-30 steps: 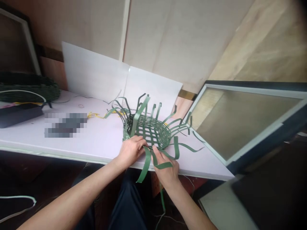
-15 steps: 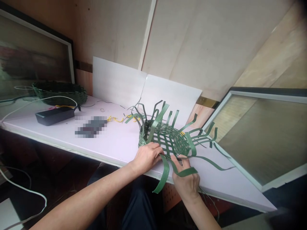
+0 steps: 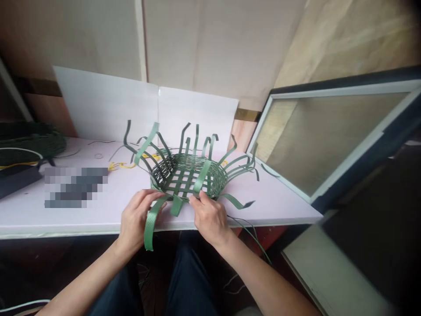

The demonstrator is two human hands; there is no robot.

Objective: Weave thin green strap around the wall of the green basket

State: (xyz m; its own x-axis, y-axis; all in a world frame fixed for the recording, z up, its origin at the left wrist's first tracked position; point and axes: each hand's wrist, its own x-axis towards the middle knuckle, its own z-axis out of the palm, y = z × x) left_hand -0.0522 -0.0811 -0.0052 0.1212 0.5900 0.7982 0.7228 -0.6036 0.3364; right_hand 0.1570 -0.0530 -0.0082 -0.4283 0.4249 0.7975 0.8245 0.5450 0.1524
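Observation:
A partly woven green basket (image 3: 218, 173) stands near the front edge of the table, its base an open lattice and its sides of thin woven strands. Flat green straps stick up and outward all round its rim. My left hand (image 3: 136, 217) is closed on the near-left rim, beside a wide strap (image 3: 151, 226) that curls down over the table edge. My right hand (image 3: 210, 217) pinches the near rim to the right of centre, below an upright strap (image 3: 201, 175). Between the hands a short strap (image 3: 176, 205) folds outward. The fingertips of both hands are partly hidden.
A second green basket (image 3: 33, 141) and a dark box (image 3: 16, 177) lie at the left of the table (image 3: 108, 215). A blurred-out dark object (image 3: 79, 186) and yellow cord (image 3: 121, 165) lie nearer. At the right leans a framed panel (image 3: 296, 145); thin strands (image 3: 253, 235) hang off the front edge.
The view has swung to the right. My hands have moved apart along the near rim, and the basket appears turned. My right hand now grips the rim by an upright strap.

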